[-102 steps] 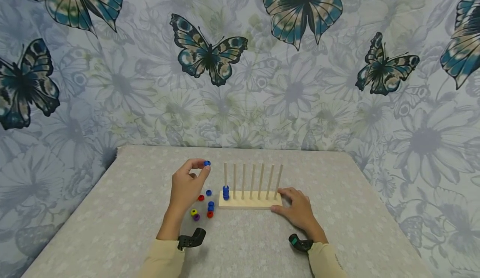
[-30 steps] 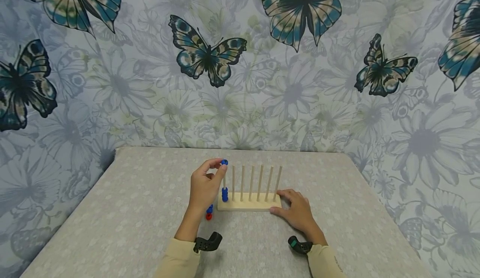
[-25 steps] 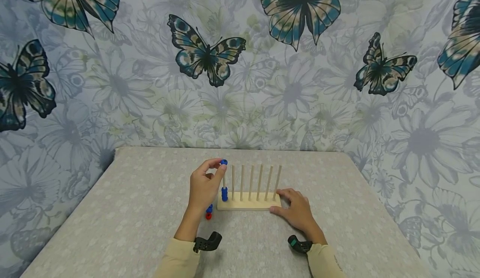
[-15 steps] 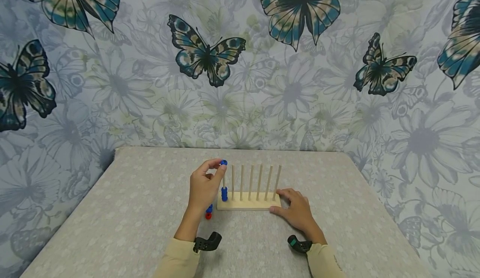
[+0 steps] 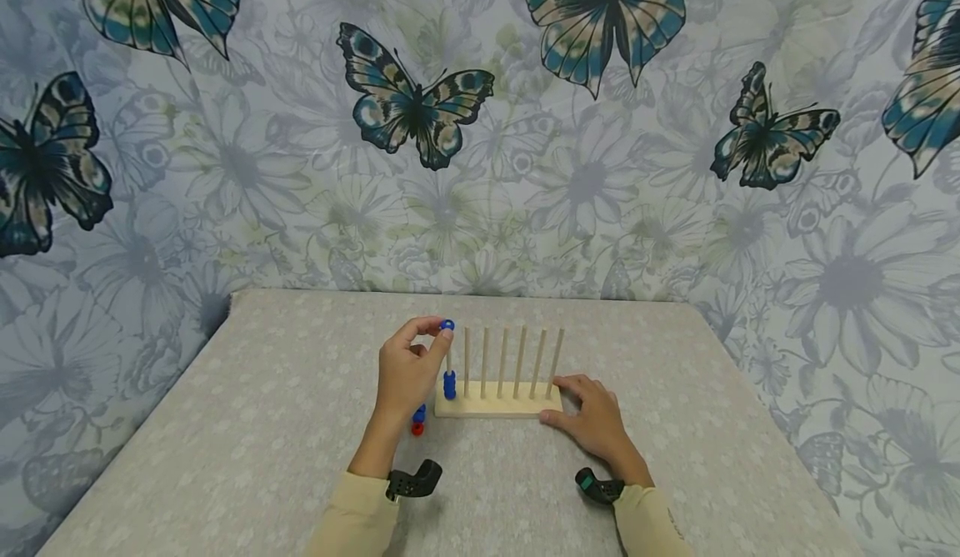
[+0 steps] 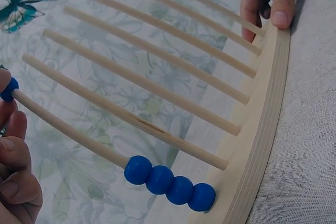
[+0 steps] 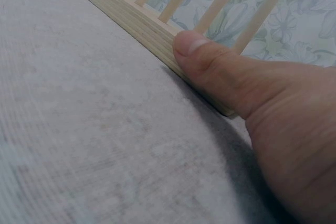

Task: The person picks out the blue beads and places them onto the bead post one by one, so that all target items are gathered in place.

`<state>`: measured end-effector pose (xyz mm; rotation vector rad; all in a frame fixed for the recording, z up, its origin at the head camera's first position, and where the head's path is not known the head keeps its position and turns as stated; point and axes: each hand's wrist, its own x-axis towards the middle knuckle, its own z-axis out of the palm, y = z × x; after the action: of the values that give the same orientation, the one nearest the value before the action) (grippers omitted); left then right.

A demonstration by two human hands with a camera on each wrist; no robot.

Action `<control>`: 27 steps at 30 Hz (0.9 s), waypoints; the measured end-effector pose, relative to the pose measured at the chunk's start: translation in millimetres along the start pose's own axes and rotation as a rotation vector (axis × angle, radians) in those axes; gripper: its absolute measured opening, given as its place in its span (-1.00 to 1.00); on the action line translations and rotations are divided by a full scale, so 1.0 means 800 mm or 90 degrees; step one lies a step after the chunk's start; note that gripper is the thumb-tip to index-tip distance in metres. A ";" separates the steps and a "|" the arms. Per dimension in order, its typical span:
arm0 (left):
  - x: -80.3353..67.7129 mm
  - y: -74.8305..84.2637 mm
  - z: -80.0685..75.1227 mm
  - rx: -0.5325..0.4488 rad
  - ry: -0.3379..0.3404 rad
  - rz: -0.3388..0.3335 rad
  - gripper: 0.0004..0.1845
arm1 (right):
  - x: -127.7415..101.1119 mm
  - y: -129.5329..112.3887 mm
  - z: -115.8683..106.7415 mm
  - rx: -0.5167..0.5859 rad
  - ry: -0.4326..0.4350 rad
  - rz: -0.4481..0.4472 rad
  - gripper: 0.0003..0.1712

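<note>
A pale wooden peg rack (image 5: 487,408) with a row of upright pegs stands on the table. My left hand (image 5: 405,373) pinches a blue bead (image 5: 447,324) between thumb and fingers at the top of the leftmost peg. From the left wrist, that bead (image 6: 12,87) meets the peg's tip; how far it sits on the peg is hard to tell. Lower on the same peg, several blue beads (image 6: 170,184) are stacked at the base. My right hand (image 5: 596,419) grips the rack's right end, its thumb (image 7: 210,69) against the front edge and its fingers behind.
Left of the rack, partly behind my left hand, lie loose blue beads (image 5: 419,413) and a red bead (image 5: 417,429). The cloth-covered table (image 5: 247,424) meets a butterfly-patterned wall (image 5: 480,232) at the back.
Since the oldest frame my left hand has carried the blue bead right, onto the leftmost peg's tip, covering several loose beads. Over the last second both hands stay nearly still.
</note>
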<state>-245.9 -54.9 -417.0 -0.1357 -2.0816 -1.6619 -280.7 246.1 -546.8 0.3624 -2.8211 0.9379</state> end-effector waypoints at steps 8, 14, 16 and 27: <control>-0.001 0.000 -0.002 -0.007 -0.003 -0.002 -0.81 | 0.000 -0.002 0.000 -0.004 0.007 -0.002 -0.15; 0.007 -0.028 0.001 0.003 0.007 -0.004 -0.81 | 0.001 0.000 0.000 -0.011 -0.001 0.003 -0.15; 0.009 -0.037 0.002 0.007 0.011 0.000 -0.83 | 0.000 0.000 0.000 -0.010 -0.001 0.001 -0.15; 0.014 -0.037 -0.011 0.034 0.031 0.026 -0.82 | 0.000 -0.002 0.000 -0.005 0.011 -0.006 -0.16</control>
<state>-263.7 -73.2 -437.9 -0.1171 -2.0707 -1.5697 -280.1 245.1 -546.2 0.3645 -2.8035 0.9243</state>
